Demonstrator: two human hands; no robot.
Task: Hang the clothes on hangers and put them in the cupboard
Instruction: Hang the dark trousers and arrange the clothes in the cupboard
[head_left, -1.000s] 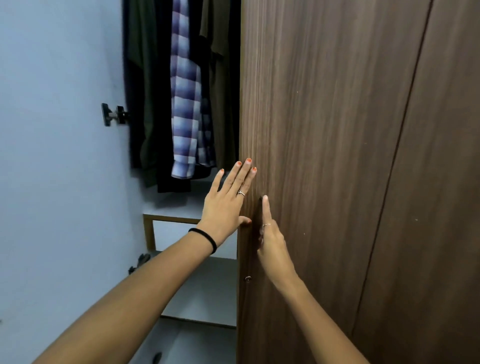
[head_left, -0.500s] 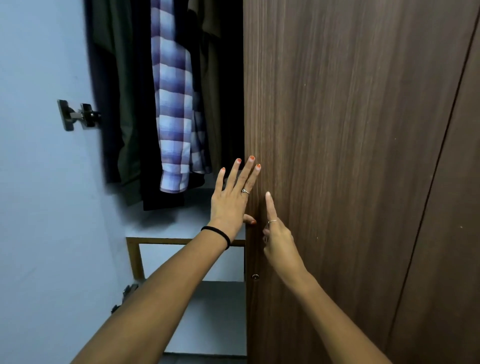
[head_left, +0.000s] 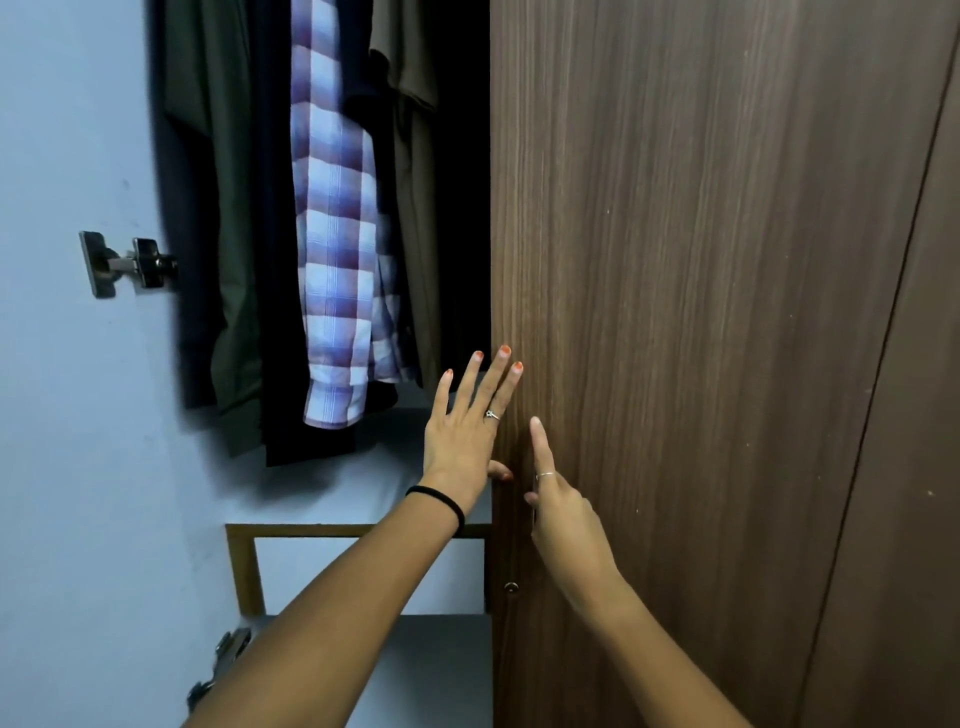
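Observation:
Several clothes hang inside the cupboard, among them a blue-and-white checked shirt (head_left: 337, 249), a dark green garment (head_left: 228, 218) and a brown one (head_left: 415, 156). The brown wooden cupboard door (head_left: 701, 312) fills the right of the view, with its edge next to the clothes. My left hand (head_left: 467, 431) lies flat with straight fingers against that door edge, its thumb touching the door front. My right hand (head_left: 561, 504) rests on the door just to the right, index finger straight up along the wood. Its other fingers are hidden.
A pale blue inner panel (head_left: 78, 415) on the left carries a metal hinge (head_left: 124, 265), with a second hinge (head_left: 223, 660) lower down. Below the clothes is a wood-edged shelf (head_left: 332, 531). A second door panel (head_left: 924, 467) stands at the far right.
Both hands stay on the door edge. The clothes and the hinge have slid left in the view, and more of the cupboard's inside shows.

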